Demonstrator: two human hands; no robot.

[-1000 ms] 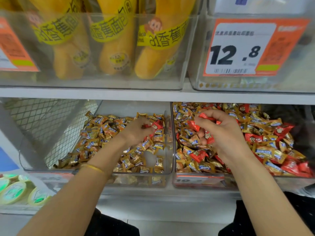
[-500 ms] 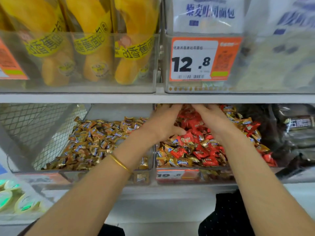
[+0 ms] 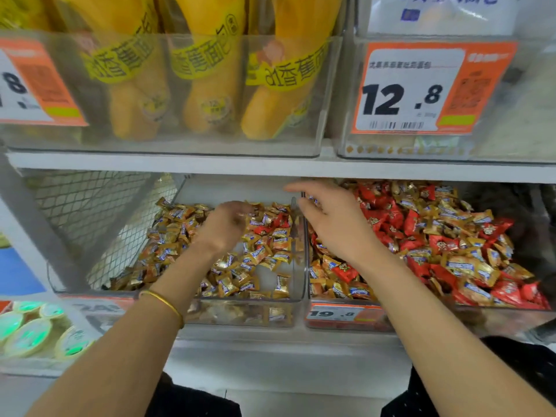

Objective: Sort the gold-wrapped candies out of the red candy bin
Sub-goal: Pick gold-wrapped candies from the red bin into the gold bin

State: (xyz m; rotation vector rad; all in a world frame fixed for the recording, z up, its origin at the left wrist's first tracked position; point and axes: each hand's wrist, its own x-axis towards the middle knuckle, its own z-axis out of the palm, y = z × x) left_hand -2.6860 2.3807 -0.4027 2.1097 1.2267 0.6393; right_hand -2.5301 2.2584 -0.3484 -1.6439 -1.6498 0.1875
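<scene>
On the lower shelf, the right clear bin [image 3: 304, 266] holds red candies [image 3: 376, 218] mixed with gold-wrapped candies [image 3: 463, 266]. The left clear bin [image 3: 296, 236] holds mostly gold candies [image 3: 180, 224], with a red one [image 3: 263, 230] among them. My left hand [image 3: 224, 228], blurred, hovers palm down over the left bin's pile. My right hand [image 3: 331, 221] sits at the divider between the bins, index finger stretched left, with a gold-wrapped candy [image 3: 311, 201] pinched under thumb and fingers.
The white shelf edge [image 3: 270, 167] hangs just above both hands. Above it stand clear bins of yellow bread packs [image 3: 210, 85] and a 12.8 price tag [image 3: 421, 91]. Wire mesh [image 3: 90, 224] lies left, green-lidded cups [image 3: 30, 332] lower left.
Both hands were deep in the red bin. My left hand has moved left over the gold bin, and my right hand has come left to the divider. The view shifted left.
</scene>
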